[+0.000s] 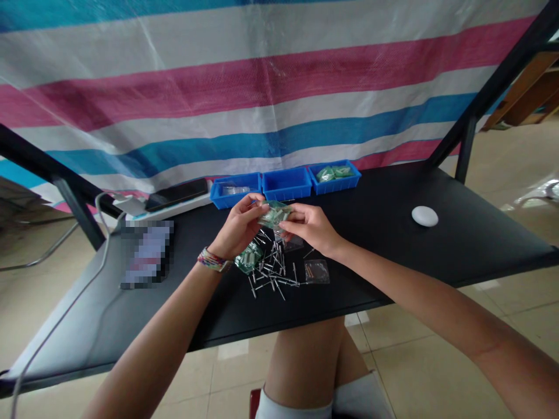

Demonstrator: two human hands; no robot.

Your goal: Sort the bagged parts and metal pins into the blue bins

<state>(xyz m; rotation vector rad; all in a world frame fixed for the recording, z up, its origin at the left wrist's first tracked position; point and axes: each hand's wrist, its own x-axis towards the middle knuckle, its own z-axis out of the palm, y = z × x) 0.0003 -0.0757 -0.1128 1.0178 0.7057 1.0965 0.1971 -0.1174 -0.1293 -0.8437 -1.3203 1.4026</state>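
Note:
Between my two hands, above the black table, is a small clear-and-green plastic bag [274, 215] with pale pieces inside. My left hand [241, 224], a woven bracelet at its wrist, pinches the bag's left side. On its right edge the fingers of my right hand [312, 227] are closed. Below the hands lies a loose pile of metal pop rivets [274, 270]. Another green plastic bag [248, 258] rests against the pile's left side. To the right of the rivets is a small clear bag [317, 272] holding copper-coloured pieces; another clear bag [293, 243] is partly hidden behind my right hand.
Three blue bins stand along the back: the left bin [218, 198] with clear bags, the middle bin [287, 189], and the right bin [335, 185] with green bags. A white round object [425, 216] sits right. A power strip [174, 208], cable [102, 256] and blurred phone-like item [148, 254] lie left.

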